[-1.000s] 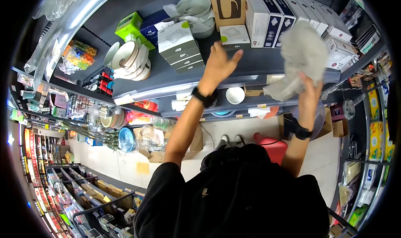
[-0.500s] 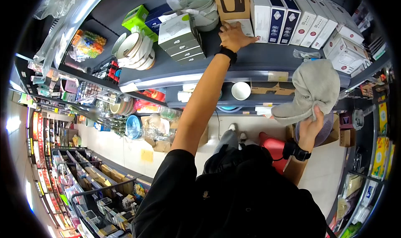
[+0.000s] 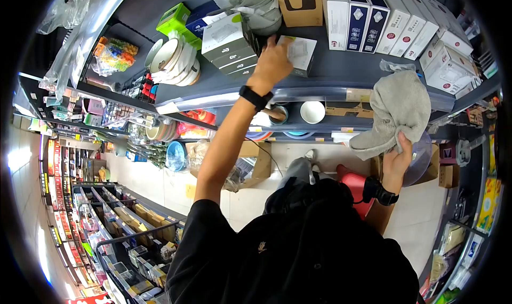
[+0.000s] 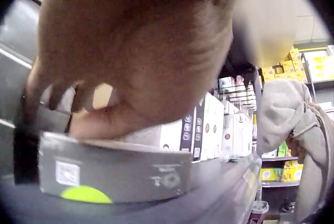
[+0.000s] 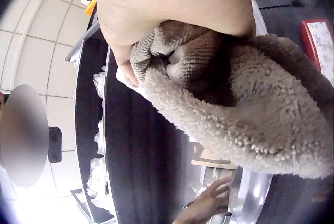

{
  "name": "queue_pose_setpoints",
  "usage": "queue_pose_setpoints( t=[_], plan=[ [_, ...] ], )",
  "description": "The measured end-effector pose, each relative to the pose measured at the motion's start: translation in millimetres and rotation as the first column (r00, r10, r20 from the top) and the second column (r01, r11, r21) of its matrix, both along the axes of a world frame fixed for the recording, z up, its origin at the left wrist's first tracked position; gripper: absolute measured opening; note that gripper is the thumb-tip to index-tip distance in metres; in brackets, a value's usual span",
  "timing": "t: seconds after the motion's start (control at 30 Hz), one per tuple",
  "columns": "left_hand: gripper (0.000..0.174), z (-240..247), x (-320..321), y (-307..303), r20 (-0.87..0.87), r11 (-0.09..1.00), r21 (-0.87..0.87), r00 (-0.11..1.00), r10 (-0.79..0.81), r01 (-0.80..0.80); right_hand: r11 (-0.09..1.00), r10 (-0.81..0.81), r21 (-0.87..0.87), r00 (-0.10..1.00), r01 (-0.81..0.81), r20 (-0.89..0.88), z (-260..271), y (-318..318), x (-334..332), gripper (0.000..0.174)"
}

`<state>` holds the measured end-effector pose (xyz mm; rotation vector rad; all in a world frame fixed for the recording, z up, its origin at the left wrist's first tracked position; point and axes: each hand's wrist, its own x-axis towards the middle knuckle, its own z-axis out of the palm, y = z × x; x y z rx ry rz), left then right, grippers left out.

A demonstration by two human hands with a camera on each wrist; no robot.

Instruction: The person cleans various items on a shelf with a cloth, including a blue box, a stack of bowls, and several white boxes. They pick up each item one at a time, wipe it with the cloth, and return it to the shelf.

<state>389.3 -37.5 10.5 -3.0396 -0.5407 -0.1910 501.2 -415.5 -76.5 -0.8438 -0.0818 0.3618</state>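
Observation:
My left hand (image 3: 273, 64) is at the left end of a flat grey box with a white top (image 3: 302, 54) on the shelf. In the left wrist view the thumb lies along the box's upper edge and the fingers reach over its left end. Just left of that hand stands a stack of similar grey boxes (image 3: 228, 45). On the right, in front of the shelf edge, my right hand (image 3: 399, 157) grips a bunched grey plush cloth (image 3: 401, 109). The right wrist view shows folds of this cloth (image 5: 245, 125) gathered inside the fingers.
Behind the flat box stand a brown carton (image 3: 298, 5) and grey bowls (image 3: 256, 8). White and blue boxes (image 3: 368, 21) line the right side. Stacked pans (image 3: 173, 64) stand at the left. A white bowl (image 3: 312, 112) sits on the lower shelf, and a red stool-like object (image 3: 352, 186) is below.
My left hand reached the flat box, and the box has come forward and left, away from the brown carton, turning slightly. My right hand lowered the cloth from over the shelf, then stayed nearly still.

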Motion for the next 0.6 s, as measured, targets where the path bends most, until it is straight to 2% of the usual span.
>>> queue_pose_setpoints(
  t=[0.03, 0.07, 0.1, 0.13, 0.2, 0.27, 0.33, 0.43, 0.5, 0.53, 0.6],
  plan=[
    [0.082, 2.4, 7.9, -11.7, 0.071, 0.931, -0.294, 0.966, 0.247, -0.216, 1.0, 0.002, -0.003, 1.0, -0.002, 0.0, 0.7, -0.2, -0.5, 0.06],
    [0.088, 6.6, 17.3, -23.9, 0.066, 0.736, -0.569, 0.872, 0.485, -0.367, 1.0, 0.004, -0.008, 1.0, -0.005, -0.017, 2.2, 0.6, -0.9, 0.06],
    [0.104, 10.7, 24.0, -36.4, 0.026, 0.708, -0.564, 0.848, 0.53, -0.425, 1.0, 0.007, -0.013, 0.999, -0.007, -0.034, 3.8, 1.4, -1.2, 0.06],
    [0.104, 9.5, 28.7, -41.2, 0.025, 0.706, -0.567, 0.847, 0.53, -0.425, 1.0, 0.007, -0.016, 0.999, -0.008, -0.033, 5.8, 2.7, -2.1, 0.06],
    [0.114, 8.0, 33.9, -48.4, -0.081, 0.84, -0.295, 0.888, 0.453, -0.456, 0.999, 0.012, -0.03, 1.0, -0.012, -0.007, 9.9, 5.7, -5.2, 0.058],
    [0.115, -3.4, 31.4, -32.2, -0.051, 0.866, -0.318, 0.919, 0.39, -0.386, 0.999, 0.023, -0.021, 0.999, -0.024, -0.034, 11.7, 6.5, -9.0, 0.057],
    [0.116, -0.4, 25.3, -20.6, -0.067, 0.92, -0.36, 0.988, 0.138, -0.153, 1.0, 0.027, -0.002, 0.998, -0.027, -0.054, 12.8, 7.4, -8.9, 0.055],
    [0.118, 0.0, 20.3, -16.4, -0.02, 0.911, -0.387, 0.989, 0.144, -0.14, 0.996, 0.091, 0.022, 0.993, -0.089, -0.073, 4.9, 3.6, -8.6, 0.053],
    [0.114, 0.0, 20.5, -18.6, -0.002, 0.909, -0.393, 0.989, 0.15, -0.138, 0.969, 0.212, 0.146, 0.973, -0.197, -0.092, -8.0, 0.8, -4.6, 0.061],
    [0.114, -0.4, 20.0, -20.6, -0.002, 0.909, -0.395, 0.989, 0.149, -0.138, 0.97, 0.211, 0.145, 0.973, -0.197, -0.091, -8.8, 3.1, -5.6, 0.061],
    [0.107, -1.7, 19.0, -25.9, 0.138, 0.926, -0.361, 0.976, 0.168, -0.108, 0.956, 0.192, 0.243, 0.975, -0.161, -0.108, -9.2, 7.5, -8.4, 0.065]
  ],
)
